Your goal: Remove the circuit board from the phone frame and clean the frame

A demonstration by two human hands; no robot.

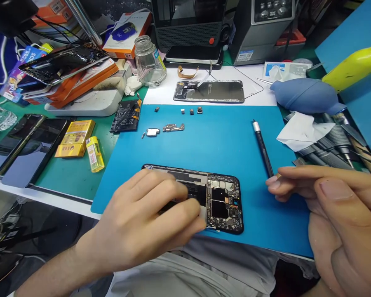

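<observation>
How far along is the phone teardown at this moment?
Done: the battery and small parts lie off the opened phone. In hand: the left hand rests on the phone; the right hand is empty beside the screwdriver. Left: the board remains in the frame.

the single head-worn camera looks forward and steeply down from just above the bench edge, so close that the right hand [334, 214] looms large at the lower right, with the blue work mat [228, 144] filling the middle and bench clutter receding toward the top.
</observation>
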